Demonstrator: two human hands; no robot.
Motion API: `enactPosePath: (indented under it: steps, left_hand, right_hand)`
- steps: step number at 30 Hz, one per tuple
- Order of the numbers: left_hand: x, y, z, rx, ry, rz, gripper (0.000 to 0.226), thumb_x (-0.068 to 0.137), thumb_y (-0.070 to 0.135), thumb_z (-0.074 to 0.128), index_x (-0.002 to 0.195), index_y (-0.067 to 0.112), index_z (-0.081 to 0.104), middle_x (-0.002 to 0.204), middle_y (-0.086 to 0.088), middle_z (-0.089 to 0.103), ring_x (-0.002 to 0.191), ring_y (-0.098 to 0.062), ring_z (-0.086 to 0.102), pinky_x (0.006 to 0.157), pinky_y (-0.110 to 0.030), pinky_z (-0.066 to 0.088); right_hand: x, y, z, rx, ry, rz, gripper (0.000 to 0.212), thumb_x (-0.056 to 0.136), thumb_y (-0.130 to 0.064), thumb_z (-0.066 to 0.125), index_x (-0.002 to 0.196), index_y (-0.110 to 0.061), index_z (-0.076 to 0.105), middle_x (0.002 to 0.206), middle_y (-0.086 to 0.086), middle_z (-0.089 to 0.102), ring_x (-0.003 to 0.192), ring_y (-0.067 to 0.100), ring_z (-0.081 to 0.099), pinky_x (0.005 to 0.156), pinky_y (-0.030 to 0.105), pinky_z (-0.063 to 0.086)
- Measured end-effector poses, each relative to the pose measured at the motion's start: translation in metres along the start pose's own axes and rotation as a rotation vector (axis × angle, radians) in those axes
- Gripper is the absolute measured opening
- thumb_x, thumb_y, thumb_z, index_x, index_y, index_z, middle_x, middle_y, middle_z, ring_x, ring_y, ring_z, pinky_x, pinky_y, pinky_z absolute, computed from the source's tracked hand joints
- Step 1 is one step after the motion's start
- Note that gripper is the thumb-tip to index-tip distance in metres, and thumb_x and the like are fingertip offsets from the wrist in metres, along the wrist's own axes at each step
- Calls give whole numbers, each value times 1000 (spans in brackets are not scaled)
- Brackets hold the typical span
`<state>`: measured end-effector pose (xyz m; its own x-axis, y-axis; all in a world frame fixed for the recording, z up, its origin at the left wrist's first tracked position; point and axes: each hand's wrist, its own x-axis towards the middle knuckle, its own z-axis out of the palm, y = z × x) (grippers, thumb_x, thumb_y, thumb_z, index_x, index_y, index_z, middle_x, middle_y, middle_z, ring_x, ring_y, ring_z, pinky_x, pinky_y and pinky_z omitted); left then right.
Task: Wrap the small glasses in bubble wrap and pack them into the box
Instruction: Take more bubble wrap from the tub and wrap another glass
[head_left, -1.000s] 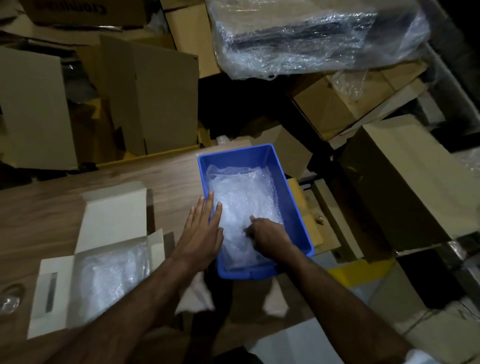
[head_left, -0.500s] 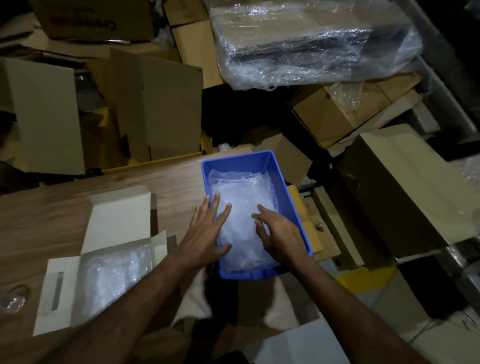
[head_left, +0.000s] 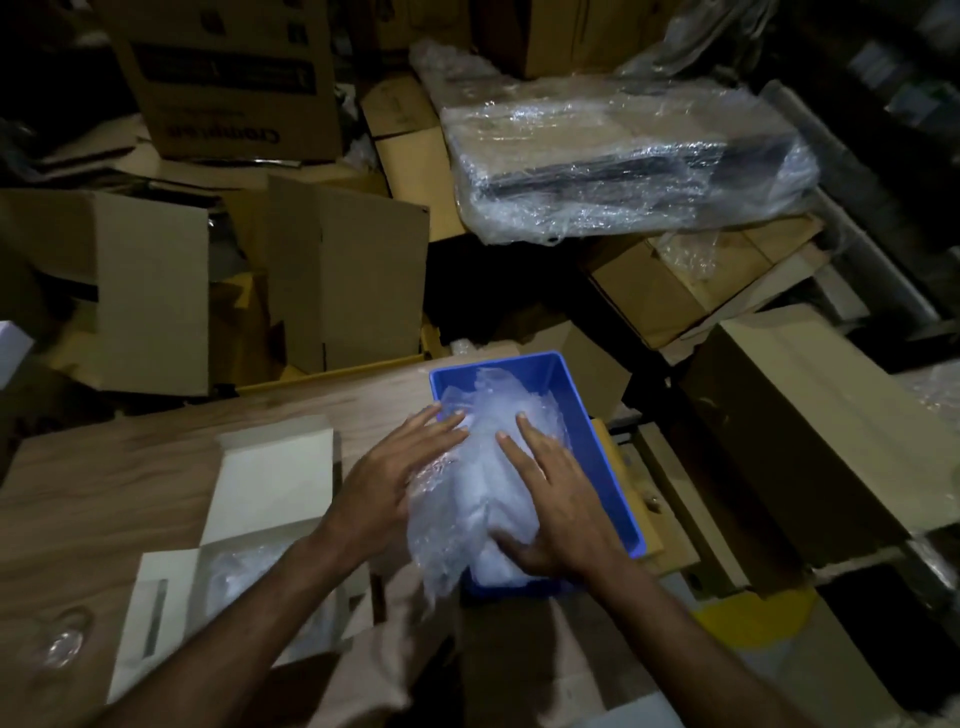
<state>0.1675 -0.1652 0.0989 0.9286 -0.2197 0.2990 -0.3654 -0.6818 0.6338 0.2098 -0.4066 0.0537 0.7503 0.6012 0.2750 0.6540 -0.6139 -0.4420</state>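
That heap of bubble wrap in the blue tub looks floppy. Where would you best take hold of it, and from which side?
Take the bubble wrap by its two long flanks, coming from above with one hand on each side. It is a soft, crumpled heap lying lengthwise in the blue tub, so one pinch would probably let it sag. The left hand and right hand already bracket it that way.
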Motion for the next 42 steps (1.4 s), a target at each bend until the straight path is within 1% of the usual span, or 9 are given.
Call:
enactPosePath:
  steps: [3,10,14,17,21,26,31,36,42]
  left_hand:
    - [-26,2,-38,-55,110,-73,42,93,36,60,132,24,65,140,17,59,136,-6,51,111,-24,41]
    - [-71,3,-104,-604,565,-551,29,90,-6,64,91,21,74,89,10,78,86,-5,73,72,-18,57]
    - [-100,-23,-111,-753,606,-851,15,98,13,60,110,9,69,99,-7,76,89,-29,71,76,-40,56]
    - [-120,-45,-109,-762,677,-1038,38,98,37,63,104,-1,69,91,-21,69,79,-32,63,74,-43,49]
    - [-148,-68,-106,-585,640,-1168,44,96,44,60,80,3,63,70,-18,63,67,-27,61,65,-36,45]
    - [-176,-64,-120,-420,591,-1084,38,101,31,59,123,21,30,100,-9,65,75,-23,65,61,-31,52]
    - [-201,-61,-154,-637,363,-909,34,89,23,75,121,27,67,126,0,68,108,-20,68,89,-40,56]
    - [-207,-58,-173,-394,97,-855,80,63,15,95,135,25,61,133,9,65,116,-6,65,95,-34,57]
    - [-202,-49,-184,-69,153,-701,12,82,29,82,85,25,71,97,6,65,85,-2,63,71,-23,53]
  right_hand:
    - [22,-18,9,182,82,-71,70,79,-16,66,147,-22,51,158,1,42,141,20,45,110,44,43]
    - [76,-107,-7,952,24,56,11,93,-9,72,82,-8,71,77,8,69,74,20,68,66,34,51]
    - [102,-150,11,1494,-129,489,33,94,-28,71,115,-2,71,110,24,73,94,32,73,86,44,60]
    - [95,-175,30,1724,-337,623,42,93,-17,69,130,1,61,120,23,71,103,33,72,84,42,61]
    - [80,-189,62,1480,-301,684,44,83,-3,79,123,3,63,110,23,74,92,34,75,70,35,61]
    - [73,-192,84,1183,-176,619,71,91,-9,74,145,-33,36,111,5,68,89,6,75,67,26,59]
    - [73,-182,83,958,-312,281,55,86,7,72,132,-21,65,125,0,69,109,10,68,94,29,57]
    - [83,-190,82,683,-343,269,68,68,-12,93,131,-15,66,116,-4,71,95,0,67,84,16,54]
    - [93,-181,79,405,-364,128,16,78,-42,81,69,-34,70,75,-6,67,68,6,62,64,26,48]
